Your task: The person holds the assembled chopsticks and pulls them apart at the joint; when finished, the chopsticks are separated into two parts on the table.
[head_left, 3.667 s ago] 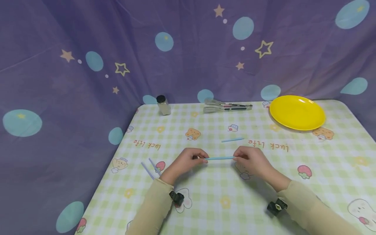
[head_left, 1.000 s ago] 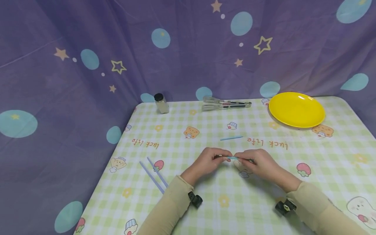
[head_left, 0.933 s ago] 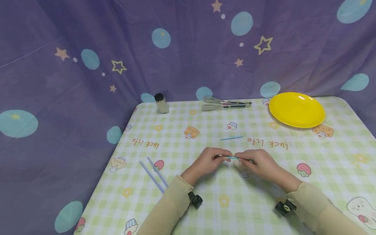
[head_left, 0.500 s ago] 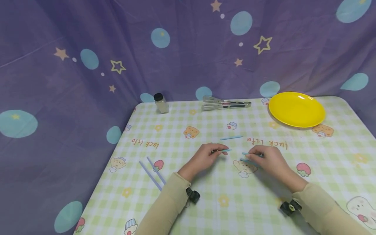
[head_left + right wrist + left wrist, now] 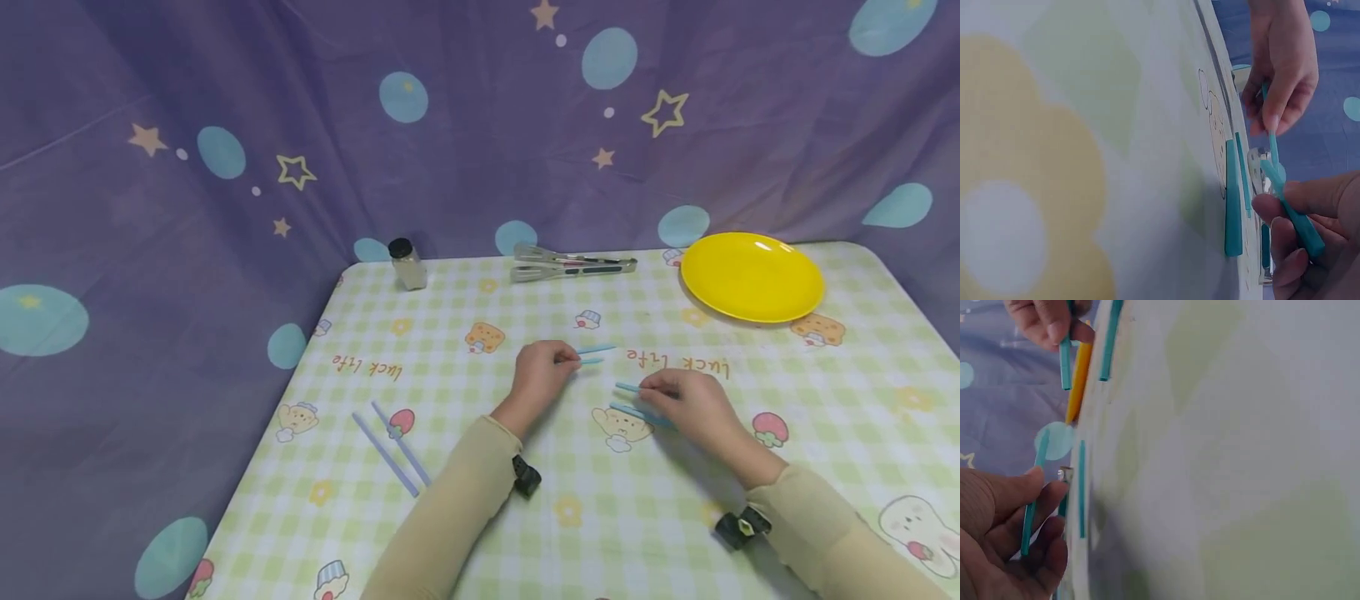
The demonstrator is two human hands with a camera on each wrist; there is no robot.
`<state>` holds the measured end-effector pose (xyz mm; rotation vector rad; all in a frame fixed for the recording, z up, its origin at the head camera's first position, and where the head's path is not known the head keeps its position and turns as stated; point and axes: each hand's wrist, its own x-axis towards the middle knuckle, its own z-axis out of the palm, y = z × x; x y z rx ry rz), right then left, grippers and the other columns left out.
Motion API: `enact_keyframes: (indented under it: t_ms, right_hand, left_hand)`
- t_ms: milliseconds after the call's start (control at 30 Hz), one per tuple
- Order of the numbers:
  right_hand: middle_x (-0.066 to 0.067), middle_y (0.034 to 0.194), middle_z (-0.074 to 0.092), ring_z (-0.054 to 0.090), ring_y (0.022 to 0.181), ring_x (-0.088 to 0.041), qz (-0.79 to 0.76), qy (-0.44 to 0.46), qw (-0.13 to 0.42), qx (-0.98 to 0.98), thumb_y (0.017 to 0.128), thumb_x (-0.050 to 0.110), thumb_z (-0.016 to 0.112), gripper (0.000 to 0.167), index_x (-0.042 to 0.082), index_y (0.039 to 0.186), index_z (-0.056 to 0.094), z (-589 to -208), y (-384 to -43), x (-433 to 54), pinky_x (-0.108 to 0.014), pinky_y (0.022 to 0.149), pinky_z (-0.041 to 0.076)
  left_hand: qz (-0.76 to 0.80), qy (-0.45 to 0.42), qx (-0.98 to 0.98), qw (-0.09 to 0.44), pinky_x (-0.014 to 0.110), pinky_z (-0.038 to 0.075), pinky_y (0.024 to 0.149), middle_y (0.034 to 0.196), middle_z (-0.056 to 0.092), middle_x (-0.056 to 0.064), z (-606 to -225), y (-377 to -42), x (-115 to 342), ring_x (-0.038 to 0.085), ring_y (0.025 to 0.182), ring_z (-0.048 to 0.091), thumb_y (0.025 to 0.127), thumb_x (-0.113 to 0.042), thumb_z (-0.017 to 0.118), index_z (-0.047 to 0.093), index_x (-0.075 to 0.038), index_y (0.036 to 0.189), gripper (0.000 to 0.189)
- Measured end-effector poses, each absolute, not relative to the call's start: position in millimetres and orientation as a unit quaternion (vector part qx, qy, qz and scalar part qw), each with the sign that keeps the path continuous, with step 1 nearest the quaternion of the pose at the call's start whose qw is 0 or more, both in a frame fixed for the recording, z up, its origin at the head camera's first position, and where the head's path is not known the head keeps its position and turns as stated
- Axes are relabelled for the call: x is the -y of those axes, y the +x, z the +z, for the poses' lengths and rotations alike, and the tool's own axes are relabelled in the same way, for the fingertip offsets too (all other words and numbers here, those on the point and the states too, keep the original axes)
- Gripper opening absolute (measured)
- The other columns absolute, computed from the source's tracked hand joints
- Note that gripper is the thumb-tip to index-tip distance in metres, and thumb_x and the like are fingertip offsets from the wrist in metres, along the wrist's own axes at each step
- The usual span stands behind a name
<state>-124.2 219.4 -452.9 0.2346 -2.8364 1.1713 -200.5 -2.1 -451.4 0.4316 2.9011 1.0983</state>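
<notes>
My left hand (image 5: 542, 371) pinches a thin teal chopstick half (image 5: 1035, 497) between thumb and fingers, just above the cloth. Close beside it, another thin half (image 5: 597, 348) lies on the table. A thicker teal half (image 5: 1300, 226) is gripped by my right hand (image 5: 693, 404), its narrow end pointing toward the left hand. Below that hand a second thick half (image 5: 1233, 206) rests on the cloth, partly covered in the head view. The two held halves are apart. On the left lie two whole lilac chopsticks (image 5: 386, 454), side by side.
A yellow plate (image 5: 752, 277) stands at the back right. Metal tongs (image 5: 573, 269) lie along the back edge, and a black-capped jar (image 5: 408, 265) stands at the back left. A checked cloth (image 5: 480, 533) covers the table; a purple curtain (image 5: 465, 167) hangs behind.
The hands, earlier together on one teal stick, have separated, each with a half. My left hand has since moved away toward the thin half on the table; the right has shifted slightly right.
</notes>
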Motion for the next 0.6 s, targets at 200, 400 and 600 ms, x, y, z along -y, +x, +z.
enact_keyframes:
  t_ms: [200,400,600]
  right_hand:
    - [0.001,0.086,0.073,0.064,0.085,-0.021,0.385,0.050,0.006,0.922,0.086,0.016,0.074,0.006,0.011,0.087,0.076,-456.5,-124.8,-219.1,-0.040,0.078,0.046]
    - [0.001,0.085,0.071,0.061,0.083,-0.019,0.390,0.042,-0.030,0.920,0.085,0.015,0.075,0.004,0.011,0.086,0.075,-460.6,-128.9,-219.9,-0.041,0.080,0.046]
    - [0.006,0.078,0.068,0.057,0.076,-0.014,0.381,0.057,-0.053,0.921,0.086,0.018,0.074,0.005,0.015,0.082,0.074,-464.8,-133.4,-222.4,-0.038,0.078,0.045]
  left_hand:
    - [0.343,0.110,-0.933,-0.002,0.024,0.046,0.075,0.073,0.064,-0.012,-458.2,-213.4,-14.5,0.008,0.074,0.057,0.081,-0.022,0.081,0.074,-0.019,0.075,0.010]
    - [0.304,0.097,-0.948,0.001,0.027,0.043,0.081,0.072,0.058,-0.014,-459.6,-221.5,-26.5,0.011,0.078,0.052,0.079,-0.025,0.083,0.070,-0.024,0.070,0.016]
    - [0.261,0.088,-0.961,-0.003,0.028,0.043,0.077,0.080,0.059,-0.012,-459.7,-224.6,-32.4,0.012,0.081,0.052,0.078,-0.029,0.083,0.070,-0.026,0.070,0.016]
